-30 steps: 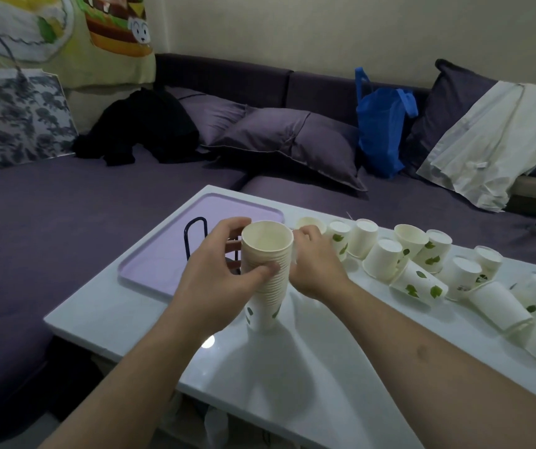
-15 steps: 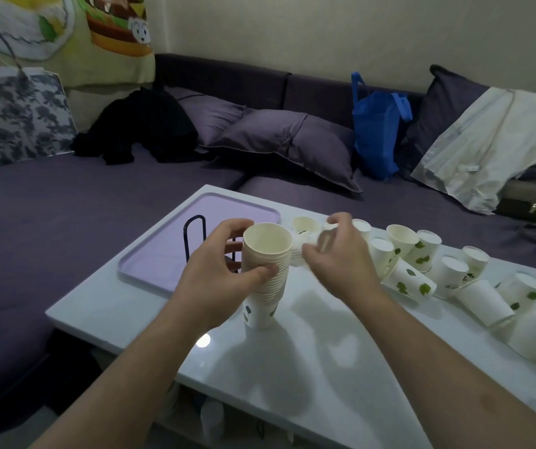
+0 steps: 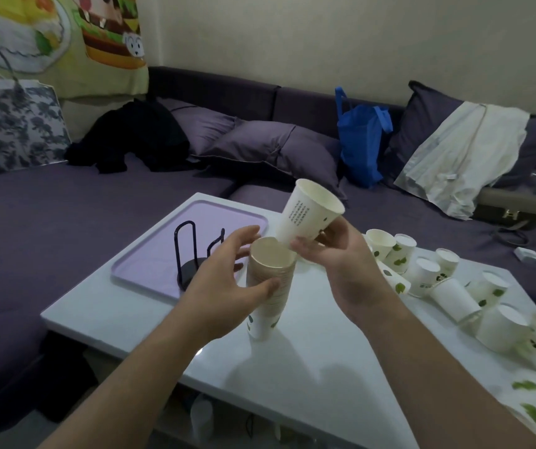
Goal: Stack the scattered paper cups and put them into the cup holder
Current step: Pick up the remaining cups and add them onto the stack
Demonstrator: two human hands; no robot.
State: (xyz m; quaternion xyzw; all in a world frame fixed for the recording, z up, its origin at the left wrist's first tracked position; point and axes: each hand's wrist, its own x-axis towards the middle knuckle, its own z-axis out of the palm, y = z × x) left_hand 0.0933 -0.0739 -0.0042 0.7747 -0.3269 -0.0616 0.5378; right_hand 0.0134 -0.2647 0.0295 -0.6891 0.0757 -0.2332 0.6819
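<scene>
Now the left hand (image 3: 227, 280) has its grip curled round the stack of cups (image 3: 268, 288), which stands on the white worktop (image 3: 308, 367). Just above the stack's mouth, the right hand (image 3: 341, 257) pinches a single cup (image 3: 307, 213) by its base, tilted. Behind the stack, a black wire holder (image 3: 192, 251) stands on a purple tray (image 3: 150, 264). Loose cups (image 3: 454, 293) lie scattered to the right.

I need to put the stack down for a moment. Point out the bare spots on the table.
Bare tabletop lies in front of the stack of cups, toward the near edge. The purple tray is bare left of the black cup holder. The right side is crowded with loose cups.
</scene>
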